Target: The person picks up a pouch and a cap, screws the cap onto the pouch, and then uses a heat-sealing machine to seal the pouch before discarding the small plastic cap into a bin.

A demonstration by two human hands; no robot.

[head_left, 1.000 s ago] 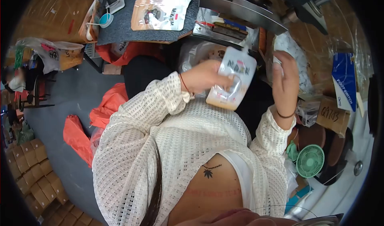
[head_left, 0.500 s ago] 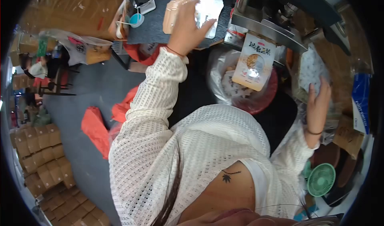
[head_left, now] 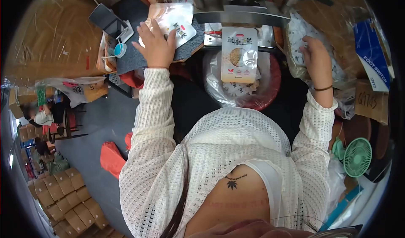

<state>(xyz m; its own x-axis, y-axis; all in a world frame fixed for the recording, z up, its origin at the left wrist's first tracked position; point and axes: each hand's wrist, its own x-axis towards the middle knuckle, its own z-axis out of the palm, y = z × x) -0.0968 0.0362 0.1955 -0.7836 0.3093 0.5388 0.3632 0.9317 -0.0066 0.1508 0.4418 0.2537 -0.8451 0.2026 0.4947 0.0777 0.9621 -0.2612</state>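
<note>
My left hand (head_left: 158, 46) lies with spread fingers on a small pile of shiny pouches (head_left: 171, 12) on a grey mat (head_left: 130, 54). One white pouch (head_left: 182, 33) with dark lettering sticks out beside its thumb. My right hand (head_left: 317, 61) is over a clear bag of small white packets (head_left: 295, 31), its fingers bent and apart; nothing shows between them. Between the hands, a white and beige printed pouch (head_left: 239, 56) hangs from the front of a metal machine (head_left: 249, 16). Below it stands a red bin (head_left: 274, 84) with a clear liner and several packets inside.
A phone on a stand (head_left: 107, 21) and a blue-topped cup (head_left: 120, 49) are at the mat's left. On the right are a blue and white foot-switch box (head_left: 371, 54), a cardboard box (head_left: 371, 101) and a green fan (head_left: 357, 157). Stacked cartons (head_left: 63, 191) fill the lower left.
The view has shifted, so the machine and pouch appear further left. My left hand has slid toward the pile's near edge. My right hand has moved up over the packets, fingers more bent.
</note>
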